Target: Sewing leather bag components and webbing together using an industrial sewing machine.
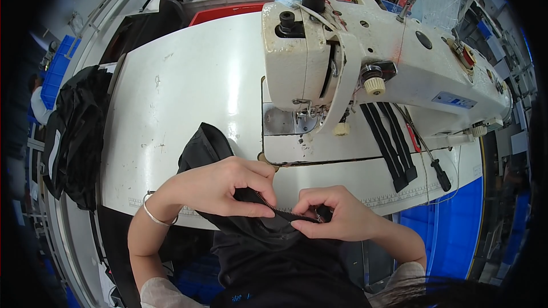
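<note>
My left hand (231, 185) and my right hand (337, 217) both pinch a black zipper (288, 213) on a dark fabric piece (205, 142), the left hand along its teeth, the right at its right end around a small dark part, possibly the slider. The fabric lies over the table's front edge and hangs toward my body. Just beyond my hands stands a white sewing machine (291, 63), its presser foot and needle area above a metal plate (277, 122).
A white worktable (160, 91) holds black straps (385, 142), a screwdriver (440, 174) and a red-handled tool (412, 137). Black fabric (74, 131) hangs at the left edge. Red bins (225, 11) of khaki pieces stand behind, a blue bin (442, 239) at right. Another person (40, 108) is far left.
</note>
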### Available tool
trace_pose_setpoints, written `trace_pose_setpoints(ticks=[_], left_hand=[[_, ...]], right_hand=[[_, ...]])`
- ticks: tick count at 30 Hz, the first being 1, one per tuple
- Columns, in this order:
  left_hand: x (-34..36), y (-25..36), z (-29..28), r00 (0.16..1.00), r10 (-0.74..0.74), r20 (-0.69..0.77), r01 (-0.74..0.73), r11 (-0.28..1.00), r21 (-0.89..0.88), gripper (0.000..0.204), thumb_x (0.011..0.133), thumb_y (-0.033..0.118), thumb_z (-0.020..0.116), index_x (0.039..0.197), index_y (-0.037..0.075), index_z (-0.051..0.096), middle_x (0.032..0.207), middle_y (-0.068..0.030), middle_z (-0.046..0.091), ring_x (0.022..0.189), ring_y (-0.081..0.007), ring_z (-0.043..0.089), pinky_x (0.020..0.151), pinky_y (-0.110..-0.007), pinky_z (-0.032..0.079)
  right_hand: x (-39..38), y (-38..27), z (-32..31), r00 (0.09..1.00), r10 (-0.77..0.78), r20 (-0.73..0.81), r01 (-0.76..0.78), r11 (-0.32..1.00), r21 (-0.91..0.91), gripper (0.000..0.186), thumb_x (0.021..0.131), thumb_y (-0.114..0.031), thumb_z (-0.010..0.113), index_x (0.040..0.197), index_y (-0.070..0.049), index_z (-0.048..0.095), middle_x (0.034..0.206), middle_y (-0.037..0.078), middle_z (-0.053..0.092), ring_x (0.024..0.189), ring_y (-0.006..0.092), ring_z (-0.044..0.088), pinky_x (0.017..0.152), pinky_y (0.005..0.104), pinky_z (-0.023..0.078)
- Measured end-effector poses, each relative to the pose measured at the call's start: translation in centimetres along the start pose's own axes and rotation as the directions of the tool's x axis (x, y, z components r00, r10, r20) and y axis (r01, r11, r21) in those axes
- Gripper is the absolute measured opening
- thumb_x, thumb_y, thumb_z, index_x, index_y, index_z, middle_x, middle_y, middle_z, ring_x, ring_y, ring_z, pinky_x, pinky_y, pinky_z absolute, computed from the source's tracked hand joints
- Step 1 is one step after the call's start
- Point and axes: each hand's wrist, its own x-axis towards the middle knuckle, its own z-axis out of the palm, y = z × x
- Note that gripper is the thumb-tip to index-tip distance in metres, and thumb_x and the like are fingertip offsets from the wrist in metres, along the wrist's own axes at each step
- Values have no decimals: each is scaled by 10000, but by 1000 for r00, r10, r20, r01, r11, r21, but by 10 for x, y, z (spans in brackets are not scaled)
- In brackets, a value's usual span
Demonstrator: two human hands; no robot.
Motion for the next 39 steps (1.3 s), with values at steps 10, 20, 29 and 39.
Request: trace_pose_setpoints(ticks=[10, 20, 29, 39], left_hand=[[0, 0, 0, 1000, -5, -15, 5, 1000, 13, 90, 781, 52, 705, 838, 4, 654, 727, -52, 544, 670, -181, 530, 581, -295, 397], [-24, -1, -39, 986, -131, -105, 155, 947, 281, 99, 760, 68, 717, 821, 8, 667, 723, -58, 588, 727, -208, 551, 664, -321, 429], [-40, -1, -72, 856, -345, -384, 487, 789, 376, 83, 783, 64, 682, 797, -4, 638, 756, -77, 597, 732, -213, 563, 747, -308, 443], [-1, -17, -19, 774, 318, -547, 360, 490, 794, 178, 763, 90, 677, 917, 33, 607, 906, -84, 571, 913, -281, 531, 870, -367, 414]], right_hand=[[0, 0, 1, 1000, 15, -16, -15, 1000, -9, 124, 816, -126, 652, 852, -17, 604, 680, -21, 470, 646, 65, 425, 597, 227, 367], [-9, 15, -4, 994, 5, -109, -2, 1000, 23, 106, 820, -84, 629, 855, -26, 548, 725, -31, 475, 661, 53, 425, 621, 216, 366], [-13, 27, -9, 990, 104, -93, -103, 994, 24, 115, 862, -117, 621, 885, -16, 571, 706, -31, 577, 664, 40, 521, 633, 208, 395], [-9, 42, 26, 983, 174, -58, -154, 954, 256, 306, 963, -129, 495, 1195, 59, 428, 797, 73, 661, 729, 103, 632, 630, 207, 446]])
